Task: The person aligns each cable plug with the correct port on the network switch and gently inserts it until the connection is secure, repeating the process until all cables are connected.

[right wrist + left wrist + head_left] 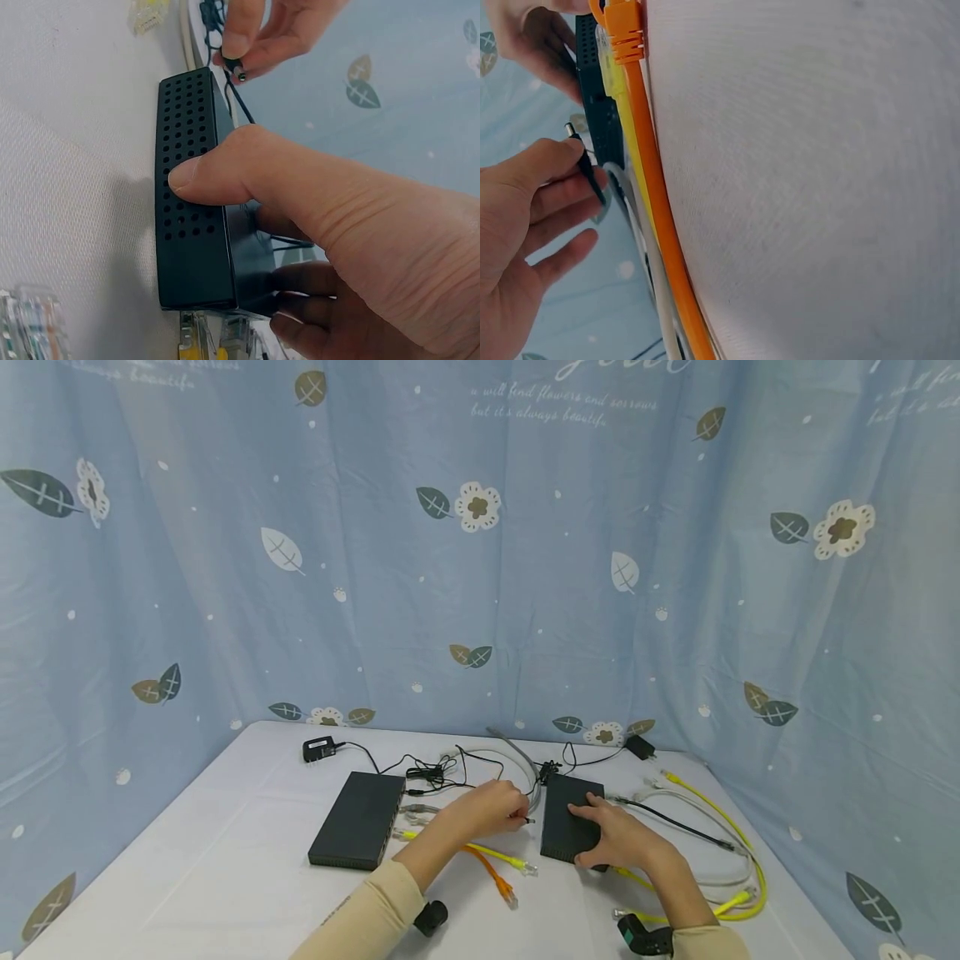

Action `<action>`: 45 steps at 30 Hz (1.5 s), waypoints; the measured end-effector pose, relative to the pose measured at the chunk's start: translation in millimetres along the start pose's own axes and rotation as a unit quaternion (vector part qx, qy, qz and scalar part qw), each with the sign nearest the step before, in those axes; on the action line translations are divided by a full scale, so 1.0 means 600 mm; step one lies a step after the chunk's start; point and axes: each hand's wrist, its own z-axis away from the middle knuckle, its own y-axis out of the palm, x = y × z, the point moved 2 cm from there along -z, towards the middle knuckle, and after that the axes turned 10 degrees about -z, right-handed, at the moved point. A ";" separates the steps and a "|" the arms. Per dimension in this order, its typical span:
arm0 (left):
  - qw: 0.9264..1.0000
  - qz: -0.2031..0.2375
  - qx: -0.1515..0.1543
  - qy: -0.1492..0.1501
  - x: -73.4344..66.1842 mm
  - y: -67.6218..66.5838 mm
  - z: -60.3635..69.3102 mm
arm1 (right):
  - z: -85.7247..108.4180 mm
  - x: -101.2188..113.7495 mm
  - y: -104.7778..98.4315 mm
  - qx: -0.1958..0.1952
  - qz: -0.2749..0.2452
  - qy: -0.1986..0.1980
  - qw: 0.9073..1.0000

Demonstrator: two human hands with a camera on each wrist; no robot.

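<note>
Plug [530, 821] in left hand's [487, 808] pinch (narrow gap beside), right hand [621, 837] around box [562, 810] edge.

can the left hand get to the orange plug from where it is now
Probably yes: the orange plug lies on the table near the left hand, with nothing over it. That hand pinches a black power plug, though, and would likely have to release it first.

The curtain [525, 577] is evenly lit; at the right-wrist view's lower left, the cloth [67, 165] is diffusely shadowed.
</note>
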 end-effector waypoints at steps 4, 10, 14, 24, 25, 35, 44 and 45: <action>1.000 -0.004 -0.003 0.002 -0.001 0.004 -0.001 | -0.001 -0.005 -0.001 0.003 -0.003 -0.004 1.000; 0.999 -0.038 -0.006 -0.006 -0.005 0.002 -0.002 | -0.002 -0.005 -0.001 0.004 -0.009 -0.006 1.000; 0.998 -0.056 -0.003 -0.008 -0.009 0.002 -0.003 | -0.002 -0.005 -0.002 0.003 -0.010 -0.005 1.000; 0.999 -0.045 0.016 -0.004 -0.018 0.003 -0.002 | -0.003 -0.010 -0.002 0.003 -0.010 -0.014 1.000; 0.999 -0.044 0.016 -0.004 -0.018 0.004 -0.002 | -0.003 -0.009 -0.002 0.003 -0.011 -0.013 1.000; 0.998 -0.044 0.038 -0.009 -0.018 0.011 -0.003 | -0.004 -0.008 -0.001 0.000 -0.010 -0.014 1.000; 0.997 -0.052 0.052 -0.010 -0.027 0.003 -0.004 | 0.000 -0.009 -0.001 0.005 -0.020 -0.010 1.000; 0.997 -0.051 0.054 -0.011 -0.028 0.002 -0.005 | 0.001 -0.009 -0.001 0.005 -0.021 -0.009 1.000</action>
